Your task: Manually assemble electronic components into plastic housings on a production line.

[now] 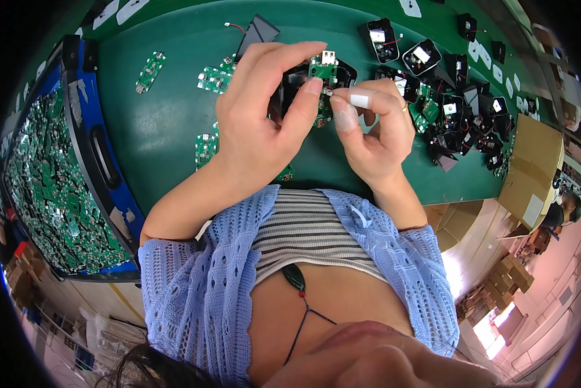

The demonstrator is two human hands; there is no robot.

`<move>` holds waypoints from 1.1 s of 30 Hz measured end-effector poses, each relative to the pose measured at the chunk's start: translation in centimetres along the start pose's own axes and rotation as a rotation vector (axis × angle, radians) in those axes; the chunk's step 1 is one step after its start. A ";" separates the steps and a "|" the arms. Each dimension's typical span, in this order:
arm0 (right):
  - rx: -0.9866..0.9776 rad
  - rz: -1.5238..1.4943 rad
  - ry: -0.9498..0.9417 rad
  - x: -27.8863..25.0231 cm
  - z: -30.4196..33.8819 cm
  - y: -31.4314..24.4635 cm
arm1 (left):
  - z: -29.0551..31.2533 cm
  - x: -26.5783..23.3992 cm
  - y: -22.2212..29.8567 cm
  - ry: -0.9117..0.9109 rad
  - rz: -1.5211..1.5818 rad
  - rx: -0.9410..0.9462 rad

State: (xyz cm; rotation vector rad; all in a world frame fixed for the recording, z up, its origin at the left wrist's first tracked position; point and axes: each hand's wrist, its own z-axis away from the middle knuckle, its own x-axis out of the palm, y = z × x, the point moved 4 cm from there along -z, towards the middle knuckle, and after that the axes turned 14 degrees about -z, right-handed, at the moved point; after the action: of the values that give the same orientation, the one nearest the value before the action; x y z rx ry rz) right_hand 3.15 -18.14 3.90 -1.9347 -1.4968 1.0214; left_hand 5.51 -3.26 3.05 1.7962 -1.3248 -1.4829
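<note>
A green circuit board [324, 73] with a metal USB socket at its far end is pinched between the thumb and fingers of my left hand [258, 110]. At the board's right edge, the taped thumb and index finger of my right hand [379, 132] close on a small white plug [328, 92]. Whether that plug is seated in the board I cannot tell. Behind the board lies a black plastic housing [347, 72], largely covered by my hands. Loose green boards [214, 79] lie beside my left hand, one of them [206, 147] near its wrist.
A blue-framed bin [99, 149] heaped with circuit boards stands at the left. Black housings with wires [455, 113] crowd the right of the green table [154, 123]. One board [150, 71] lies apart at far left. A cardboard box [529, 165] stands by the right edge.
</note>
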 end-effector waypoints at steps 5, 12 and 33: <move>-0.113 0.134 -0.044 0.2 0.2 -0.1 | 0.0 -0.2 0.1 0.010 -0.007 0.006; -0.209 0.198 -0.072 0.2 -0.4 -0.7 | 0.0 -0.4 1.0 0.076 -0.154 0.072; 0.343 -0.362 -0.055 -0.5 -0.5 1.1 | 0.0 -0.1 0.4 0.007 0.047 0.139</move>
State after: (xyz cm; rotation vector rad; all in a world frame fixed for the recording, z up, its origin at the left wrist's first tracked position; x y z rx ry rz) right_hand 4.10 -18.84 3.51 -1.3522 -1.5143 1.0862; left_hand 5.31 -3.39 3.42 1.8391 -1.4894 -1.3893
